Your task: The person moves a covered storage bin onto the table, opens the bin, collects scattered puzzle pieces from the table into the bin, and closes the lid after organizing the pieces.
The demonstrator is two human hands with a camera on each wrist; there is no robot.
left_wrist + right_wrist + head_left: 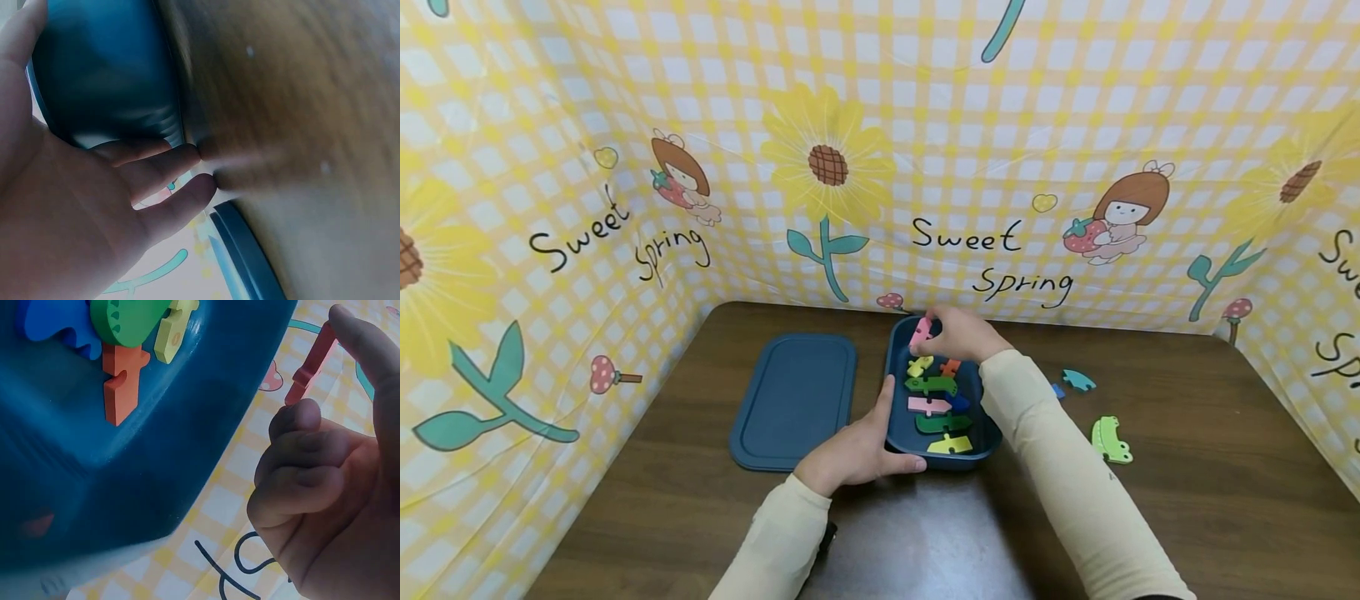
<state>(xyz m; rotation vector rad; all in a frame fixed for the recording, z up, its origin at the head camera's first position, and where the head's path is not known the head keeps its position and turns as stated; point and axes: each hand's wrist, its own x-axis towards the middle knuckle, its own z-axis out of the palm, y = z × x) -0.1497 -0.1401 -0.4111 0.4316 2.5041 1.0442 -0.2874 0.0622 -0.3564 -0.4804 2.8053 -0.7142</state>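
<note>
Head view | right hand [958,335] pinches pink piece [920,335] over box [985,432] | left hand [859,446] splayed, seemingly touching box

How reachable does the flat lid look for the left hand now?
Probably yes: the lid lies close beside the left hand, with nothing visible between them, though that hand touches the box.

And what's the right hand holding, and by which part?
The right hand holds a pink puzzle piece, pinched by its two opposite ends.
</note>
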